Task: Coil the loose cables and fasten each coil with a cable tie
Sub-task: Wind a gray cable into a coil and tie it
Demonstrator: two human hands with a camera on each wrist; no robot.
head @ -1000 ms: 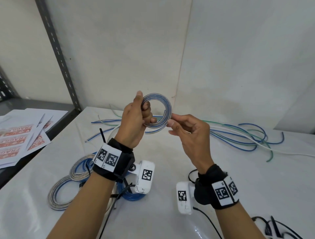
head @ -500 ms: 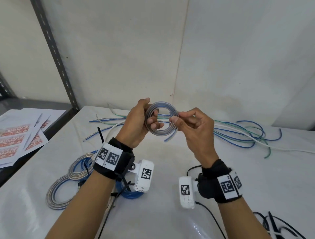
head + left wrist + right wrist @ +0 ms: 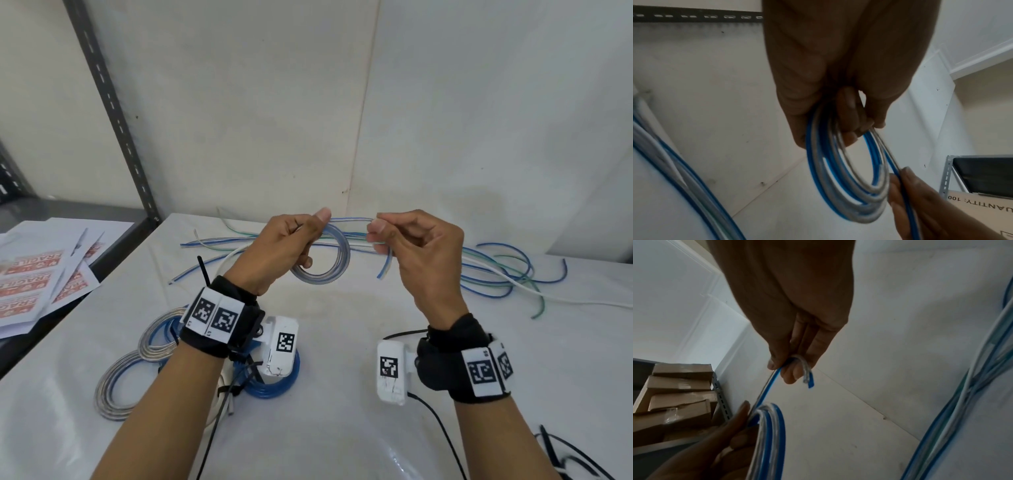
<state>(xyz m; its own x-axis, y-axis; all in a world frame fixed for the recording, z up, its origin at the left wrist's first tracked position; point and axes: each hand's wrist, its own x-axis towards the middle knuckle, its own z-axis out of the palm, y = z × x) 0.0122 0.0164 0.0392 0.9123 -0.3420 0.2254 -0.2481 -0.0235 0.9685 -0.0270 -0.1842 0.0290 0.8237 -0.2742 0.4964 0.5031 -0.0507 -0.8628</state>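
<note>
Both hands have drawn apart. From the head, the left hand grips the coil above the bench; the right hand pinches its free end. Left wrist: fingers curl through the loops. Right wrist: fingers pinch the tail beside loose cables.

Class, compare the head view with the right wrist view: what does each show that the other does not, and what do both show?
Only the head view shows the finished coils lying on the table, the printed sheets and both wrist bands.

Only the right wrist view shows the stacked cardboard boxes and the cut tip of the cable close up.

Both show the left hand gripping the blue and clear coil, the right hand pinching its free end, and the loose cables.
</note>
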